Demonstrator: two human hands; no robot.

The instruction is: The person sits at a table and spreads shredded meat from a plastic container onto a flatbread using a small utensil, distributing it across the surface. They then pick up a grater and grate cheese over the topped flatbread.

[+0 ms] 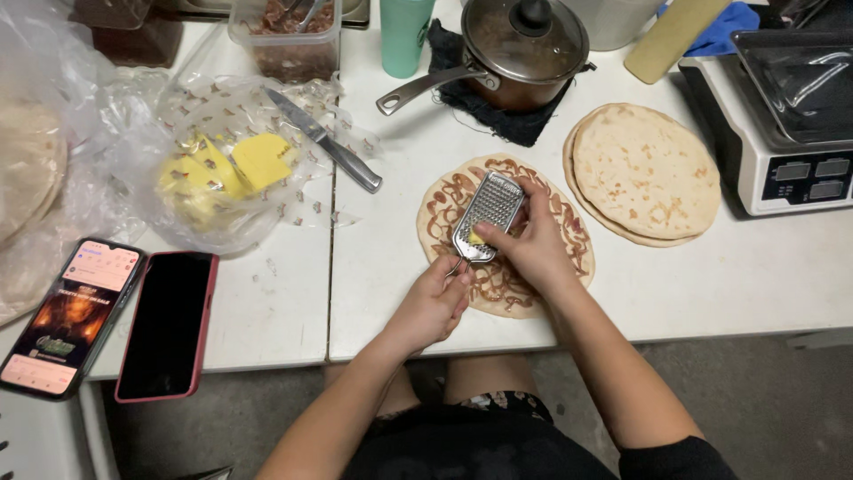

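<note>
Grating cheese: left hand fingers closed on grater handle, right hand pressing yellow piece over sauced flatbread, frame centre; next, likely repeated strokes.

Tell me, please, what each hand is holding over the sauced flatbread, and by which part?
The left hand holds the small metal grater by its handle at the lower end. The right hand presses a small yellow piece, seemingly cheese, against the grater's face.
</note>
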